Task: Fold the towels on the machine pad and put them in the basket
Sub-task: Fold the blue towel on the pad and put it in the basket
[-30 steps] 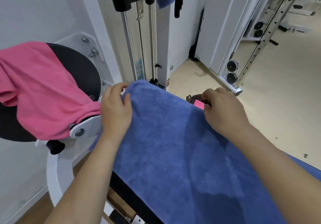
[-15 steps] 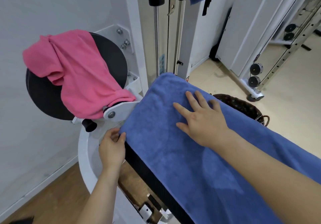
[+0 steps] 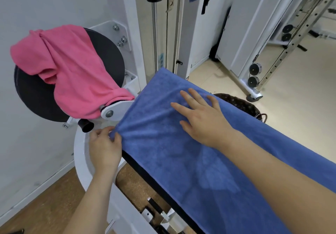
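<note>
Two towels (image 3: 181, 152) (image 3: 72, 73); basket (image 3: 241, 104) behind blue one

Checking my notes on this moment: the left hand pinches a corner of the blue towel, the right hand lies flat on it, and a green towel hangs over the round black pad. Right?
Not quite: the towel over the round black pad is pink, not green, as the head view shows. The rest holds: the left hand pinches a corner of the blue towel and the right hand lies flat on it.

Three towels (image 3: 181, 152), one basket (image 3: 241, 104), perhaps partly hidden.
</note>
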Action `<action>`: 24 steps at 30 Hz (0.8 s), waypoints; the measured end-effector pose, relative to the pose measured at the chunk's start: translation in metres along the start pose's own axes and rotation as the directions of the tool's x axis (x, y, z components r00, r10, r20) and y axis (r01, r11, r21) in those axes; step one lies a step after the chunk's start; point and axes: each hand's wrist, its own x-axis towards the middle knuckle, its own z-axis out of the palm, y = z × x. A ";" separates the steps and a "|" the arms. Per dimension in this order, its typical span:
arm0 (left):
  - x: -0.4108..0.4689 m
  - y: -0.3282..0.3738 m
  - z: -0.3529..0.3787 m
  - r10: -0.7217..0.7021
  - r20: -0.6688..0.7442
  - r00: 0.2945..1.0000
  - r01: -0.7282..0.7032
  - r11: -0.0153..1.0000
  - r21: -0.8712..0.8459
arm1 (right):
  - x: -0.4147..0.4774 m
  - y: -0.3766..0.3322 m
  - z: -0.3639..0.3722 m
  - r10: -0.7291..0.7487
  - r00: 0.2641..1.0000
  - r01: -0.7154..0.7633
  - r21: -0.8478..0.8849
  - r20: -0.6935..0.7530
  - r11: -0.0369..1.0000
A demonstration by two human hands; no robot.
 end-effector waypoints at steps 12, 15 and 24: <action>-0.220 0.057 0.042 0.609 0.504 0.612 -0.692 0.721 -0.031 | -0.255 0.077 -0.019 0.158 0.987 -0.153 -0.149 0.023 0.977; -0.233 0.062 0.042 0.569 0.489 0.661 -0.674 0.737 0.053 | -0.304 0.099 -0.024 0.173 0.983 -0.157 -0.211 0.060 0.965; -0.362 0.099 0.053 0.731 0.592 0.340 -0.740 0.596 -0.312 | -0.359 0.154 -0.041 0.077 0.987 -0.050 -0.187 0.140 0.981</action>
